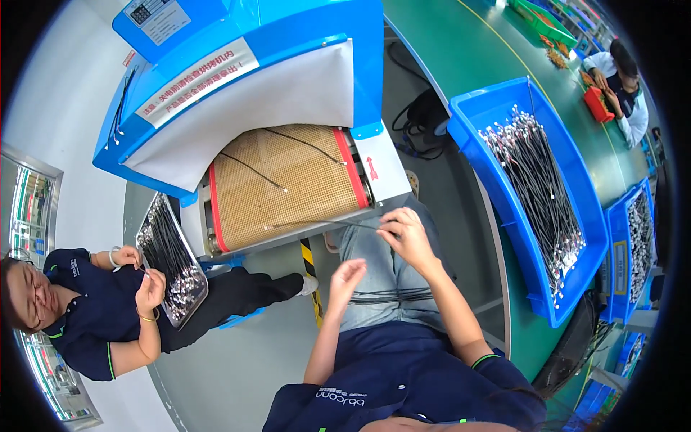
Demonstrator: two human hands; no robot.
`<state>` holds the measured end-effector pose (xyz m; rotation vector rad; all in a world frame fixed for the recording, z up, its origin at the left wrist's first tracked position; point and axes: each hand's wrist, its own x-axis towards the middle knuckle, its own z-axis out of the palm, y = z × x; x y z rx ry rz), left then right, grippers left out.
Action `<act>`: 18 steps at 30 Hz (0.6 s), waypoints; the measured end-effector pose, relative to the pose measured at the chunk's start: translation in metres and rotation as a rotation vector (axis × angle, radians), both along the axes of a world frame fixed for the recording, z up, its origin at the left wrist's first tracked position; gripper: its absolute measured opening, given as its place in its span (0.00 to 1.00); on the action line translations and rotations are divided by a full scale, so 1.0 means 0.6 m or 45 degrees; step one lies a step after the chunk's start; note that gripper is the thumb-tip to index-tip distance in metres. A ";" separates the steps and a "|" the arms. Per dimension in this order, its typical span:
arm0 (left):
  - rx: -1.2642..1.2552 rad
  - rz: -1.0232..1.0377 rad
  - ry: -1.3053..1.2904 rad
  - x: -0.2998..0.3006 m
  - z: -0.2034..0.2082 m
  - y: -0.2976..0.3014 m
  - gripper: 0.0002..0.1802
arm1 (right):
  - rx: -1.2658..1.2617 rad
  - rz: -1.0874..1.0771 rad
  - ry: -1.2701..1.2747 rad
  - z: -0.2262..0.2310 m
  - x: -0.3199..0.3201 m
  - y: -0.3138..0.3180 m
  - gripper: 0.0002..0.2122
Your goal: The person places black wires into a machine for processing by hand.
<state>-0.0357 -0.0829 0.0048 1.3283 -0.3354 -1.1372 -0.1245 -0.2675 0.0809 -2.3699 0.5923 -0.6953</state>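
My right hand (409, 234) pinches a thin black cable (360, 226), which stretches leftward past the near edge of the mesh conveyor belt (288, 194). Over my lap, lower and to the left, my left hand (348, 283) has its fingers curled together; whether anything is in them is hidden. A bundle of black cables (392, 295) lies across my thighs, below both hands. Two single cables, one on the left (252, 171) and one on the right (306, 145), rest on the belt, coming out from under the machine's white curtain.
The blue machine (367, 65) stands ahead. At right are a blue bin (497, 209) of cables and another blue bin (619, 288). On the left a co-worker (93, 302) handles cables over a metal tray (198, 299). Another person (619, 93) sits far right.
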 end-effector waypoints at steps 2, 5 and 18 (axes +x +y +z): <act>-0.020 -0.217 -0.215 -0.020 -0.034 0.031 0.12 | -0.019 -0.044 -0.056 0.004 0.047 0.001 0.05; 0.188 -0.561 -0.724 -0.031 0.023 0.042 0.14 | 0.015 -0.094 -0.118 -0.001 0.112 -0.010 0.05; 0.022 -0.770 -1.140 -0.030 0.014 0.060 0.13 | -0.002 -0.364 0.138 -0.035 0.244 -0.023 0.05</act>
